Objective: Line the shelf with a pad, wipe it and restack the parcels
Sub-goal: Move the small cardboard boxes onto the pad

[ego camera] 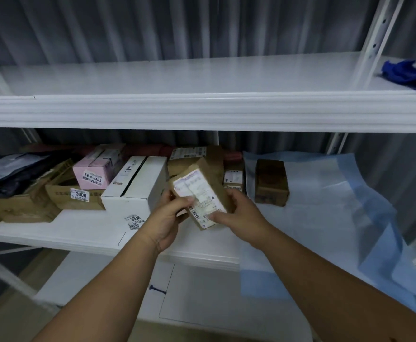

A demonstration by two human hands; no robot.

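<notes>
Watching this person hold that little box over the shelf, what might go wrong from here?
Three things, I'd guess. The blue pad lies rumpled and hangs over the shelf's front edge, so sliding a parcel onto it may bunch it or drag it off. The small brown parcel is held only at its ends by the left hand and right hand, so it may slip. The parcels on the left lean on each other; the pink box might topple if nudged.

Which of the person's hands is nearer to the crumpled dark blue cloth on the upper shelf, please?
Right. The right hand is below-left of the crumpled dark blue cloth; the left hand is farther left.
</notes>
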